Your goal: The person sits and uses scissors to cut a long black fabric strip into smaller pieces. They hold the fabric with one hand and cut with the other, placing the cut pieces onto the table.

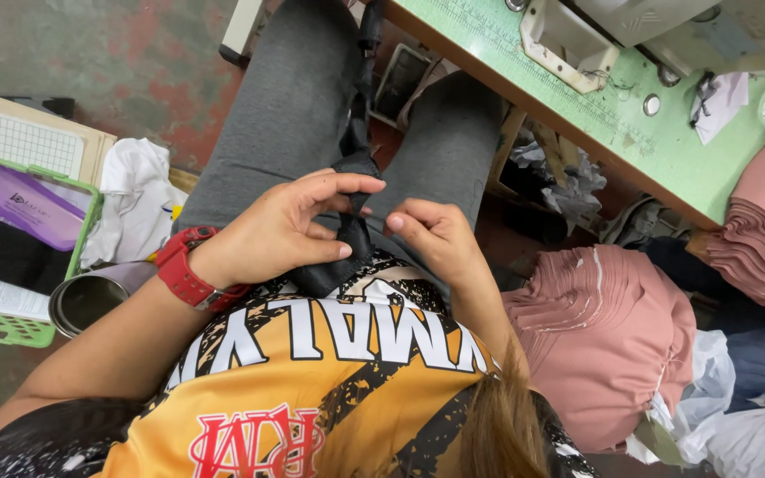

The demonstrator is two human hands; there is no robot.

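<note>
I sit looking down at my lap in grey trousers. My left hand (289, 226), with a red watch (186, 265) on its wrist, pinches a small piece of black fabric (356, 237) between thumb and fingers. My right hand (431, 235) grips the same black piece from the right side. The fabric runs up as a narrow black strip (360, 115) between my knees. Part of the piece is hidden under my left palm.
A green sewing table (577, 115) with a white machine base (568, 40) stands at upper right. Stacks of pink cut cloth (604, 327) lie to my right. On the left sit a green basket (2, 327) holding a purple box, a metal cup (90, 296) and white cloth (135, 204).
</note>
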